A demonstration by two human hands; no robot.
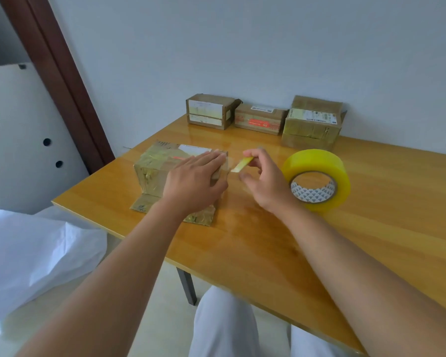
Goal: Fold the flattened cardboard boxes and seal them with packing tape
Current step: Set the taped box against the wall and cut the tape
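the left hand (196,176) is laid flat, fingers straight, on top of the cardboard box (162,168) at the table's (268,253) near-left corner, one flap still splayed toward the viewer. just right of it, the right hand (265,181) pinches a short tape strip (242,164), whose long axis runs toward the box's right edge (the clear part is nearly invisible, so contact cannot be told). the tape roll (317,179) stands just beyond the right hand. three more boxes (260,118) are lined along the wall.

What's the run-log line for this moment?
left hand: pressing box | right hand: pinching tape strip | tape roll: on table
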